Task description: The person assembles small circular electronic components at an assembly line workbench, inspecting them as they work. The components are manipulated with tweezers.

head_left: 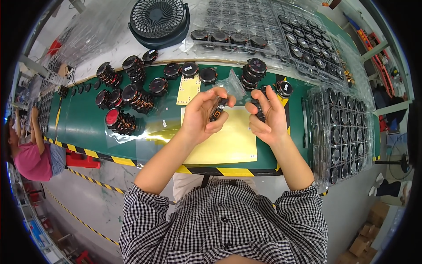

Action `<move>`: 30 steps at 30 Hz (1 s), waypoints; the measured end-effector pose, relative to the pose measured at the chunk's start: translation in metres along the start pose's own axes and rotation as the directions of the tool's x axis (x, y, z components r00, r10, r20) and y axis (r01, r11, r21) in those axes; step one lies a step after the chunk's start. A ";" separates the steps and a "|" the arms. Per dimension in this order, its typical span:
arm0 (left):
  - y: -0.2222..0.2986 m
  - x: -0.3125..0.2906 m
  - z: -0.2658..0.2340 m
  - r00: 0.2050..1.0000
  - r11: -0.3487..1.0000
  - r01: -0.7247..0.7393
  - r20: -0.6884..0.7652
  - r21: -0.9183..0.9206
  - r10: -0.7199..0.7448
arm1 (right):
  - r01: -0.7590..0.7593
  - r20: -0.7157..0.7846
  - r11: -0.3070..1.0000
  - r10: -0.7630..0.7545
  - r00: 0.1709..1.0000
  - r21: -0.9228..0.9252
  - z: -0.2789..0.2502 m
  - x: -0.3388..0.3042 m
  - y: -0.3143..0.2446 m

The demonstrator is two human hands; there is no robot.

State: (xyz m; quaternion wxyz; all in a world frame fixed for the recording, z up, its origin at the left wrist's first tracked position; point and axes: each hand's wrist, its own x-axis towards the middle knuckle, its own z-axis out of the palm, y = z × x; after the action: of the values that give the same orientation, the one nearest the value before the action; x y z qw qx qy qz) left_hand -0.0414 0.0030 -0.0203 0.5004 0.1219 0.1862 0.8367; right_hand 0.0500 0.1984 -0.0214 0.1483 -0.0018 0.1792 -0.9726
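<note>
Above a yellow sheet [220, 147] on the green mat, my left hand [200, 115] is closed around a black watch case [218, 109], held edge-on with orange marks and a round metallic button showing. Just to its right, my right hand [273, 119] pinches another dark, rounded watch piece [258, 110] between thumb and fingers. The two pieces are apart. A clear plastic bag [233, 83] lies just beyond my hands. Behind my right hand stands a stack of round watch cases [253, 72], with one labelled watch case [284, 89] beside it.
Several stacks of watch cases [137, 97] stand at left, one topped with a red disc [112, 116]. A fan [159, 22] sits at the back. Clear trays of watch cases [343, 132] are piled at right. Another person [33, 158] works at far left.
</note>
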 end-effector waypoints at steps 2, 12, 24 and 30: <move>-0.001 0.000 0.005 0.990 0.978 -0.016 -0.135 0.209 0.044 | 0.114 -0.122 0.958 -0.150 0.981 -0.264 0.003 0.003 0.005; -0.016 0.003 0.020 0.907 0.743 -0.156 -0.204 0.651 0.369 | 0.233 -0.142 0.700 -0.433 0.890 -0.675 0.017 0.009 0.018; -0.026 0.007 0.011 0.835 0.464 -0.253 -0.050 0.849 0.547 | 0.144 -0.195 0.961 -0.192 0.962 -0.236 0.013 0.010 0.016; -0.019 0.000 0.018 0.853 0.424 -0.171 -0.082 0.889 0.516 | 0.138 -0.184 0.968 -0.178 0.967 -0.209 0.009 0.009 0.016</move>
State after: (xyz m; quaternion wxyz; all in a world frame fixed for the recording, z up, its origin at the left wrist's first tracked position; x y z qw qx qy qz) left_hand -0.0195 0.0149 -0.0121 0.1464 0.2408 0.6297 0.7239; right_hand 0.0461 0.1780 -0.0197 0.0500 0.0678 0.2868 -0.9543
